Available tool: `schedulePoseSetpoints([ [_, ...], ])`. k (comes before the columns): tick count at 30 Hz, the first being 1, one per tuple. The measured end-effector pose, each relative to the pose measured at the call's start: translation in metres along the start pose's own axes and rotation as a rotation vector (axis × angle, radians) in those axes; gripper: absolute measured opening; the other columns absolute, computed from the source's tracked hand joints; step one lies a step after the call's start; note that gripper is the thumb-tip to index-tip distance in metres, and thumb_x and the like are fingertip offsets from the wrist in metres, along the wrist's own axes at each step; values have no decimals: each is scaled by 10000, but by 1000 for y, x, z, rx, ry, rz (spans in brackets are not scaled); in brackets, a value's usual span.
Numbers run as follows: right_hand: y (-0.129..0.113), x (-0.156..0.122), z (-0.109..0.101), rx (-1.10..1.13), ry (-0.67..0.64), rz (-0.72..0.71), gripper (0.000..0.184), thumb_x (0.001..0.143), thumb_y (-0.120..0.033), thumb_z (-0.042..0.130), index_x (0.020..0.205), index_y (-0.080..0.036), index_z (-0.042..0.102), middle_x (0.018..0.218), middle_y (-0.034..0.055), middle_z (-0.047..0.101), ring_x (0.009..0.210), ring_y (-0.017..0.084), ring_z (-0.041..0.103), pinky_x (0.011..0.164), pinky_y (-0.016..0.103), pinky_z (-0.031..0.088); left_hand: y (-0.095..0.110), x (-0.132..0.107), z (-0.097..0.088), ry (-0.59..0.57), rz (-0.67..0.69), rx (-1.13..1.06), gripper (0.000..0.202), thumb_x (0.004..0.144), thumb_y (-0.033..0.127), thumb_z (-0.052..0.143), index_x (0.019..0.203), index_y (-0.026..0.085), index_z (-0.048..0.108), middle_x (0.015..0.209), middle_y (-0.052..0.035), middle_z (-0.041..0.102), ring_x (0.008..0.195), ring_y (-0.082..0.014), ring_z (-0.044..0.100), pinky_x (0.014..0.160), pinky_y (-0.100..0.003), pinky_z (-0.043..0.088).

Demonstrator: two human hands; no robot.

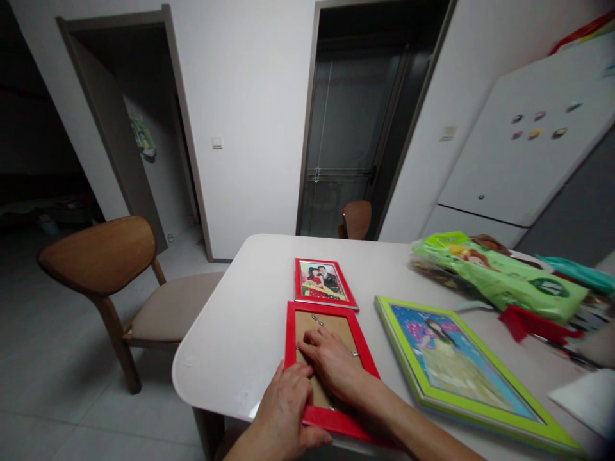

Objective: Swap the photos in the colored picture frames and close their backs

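Note:
A red picture frame (291, 330) lies face down near the table's front edge, its brown backing board (343, 325) showing. My left hand (287, 406) grips its lower left side, thumb at the bottom edge. On the backing board, my right hand (331, 358) rests with bent fingers, its fingertips at the left inner edge close to my left fingers. What those fingertips pinch, if anything, is hidden. A metal hanger (317, 319) sits at the top of the board, and a small clip (355, 353) on the right. Beyond lies another red frame (327, 304) with a couple's picture, face up.
To the right lies a green picture frame (408, 358) showing a figure in a yellow dress. Behind it are a green plastic package (504, 272) and a red item (533, 323). A wooden chair (110, 256) stands left of the white table (230, 326).

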State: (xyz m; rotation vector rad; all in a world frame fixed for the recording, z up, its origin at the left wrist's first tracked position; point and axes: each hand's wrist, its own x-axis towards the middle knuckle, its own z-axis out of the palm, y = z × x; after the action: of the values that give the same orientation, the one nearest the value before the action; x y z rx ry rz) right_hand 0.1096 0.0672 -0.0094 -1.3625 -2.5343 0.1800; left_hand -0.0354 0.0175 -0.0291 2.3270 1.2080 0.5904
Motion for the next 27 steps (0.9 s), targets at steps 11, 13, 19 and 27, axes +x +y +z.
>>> schedulePoseSetpoints([
  [11, 51, 35, 4, 110, 173, 398, 200, 747, -249, 424, 781, -157, 599, 753, 64, 620, 703, 159, 538, 605, 242, 340, -2, 0, 2, 18, 3, -2, 576, 436, 305, 777, 932, 167, 517, 1206, -112, 465, 1118, -269, 394, 967, -475, 232],
  [13, 57, 41, 9, 118, 200, 467, 178, 734, -249, 443, 730, -161, 597, 720, 63, 622, 678, 160, 539, 578, 242, 325, -1, -1, 1, 20, -2, -4, 606, 427, 298, 780, 954, 169, 510, 1199, -115, 470, 1113, -276, 400, 964, -481, 234],
  [19, 59, 47, 9, 216, 303, 535, 169, 697, -248, 468, 657, -140, 592, 650, 75, 620, 640, 177, 546, 567, 258, 341, 0, 4, 8, 22, -13, 18, 697, 388, 289, 788, 1000, 148, 487, 1172, -146, 479, 1086, -312, 412, 943, -505, 246],
  [27, 71, -23, -25, 519, 532, 597, 412, 762, -368, 300, 1004, -129, 533, 982, 107, 599, 859, 185, 567, 701, 294, 439, 7, -4, -10, 192, 2, -176, 317, 555, 319, 695, 702, 174, 455, 960, -95, 510, 913, -245, 478, 816, -379, 382],
])
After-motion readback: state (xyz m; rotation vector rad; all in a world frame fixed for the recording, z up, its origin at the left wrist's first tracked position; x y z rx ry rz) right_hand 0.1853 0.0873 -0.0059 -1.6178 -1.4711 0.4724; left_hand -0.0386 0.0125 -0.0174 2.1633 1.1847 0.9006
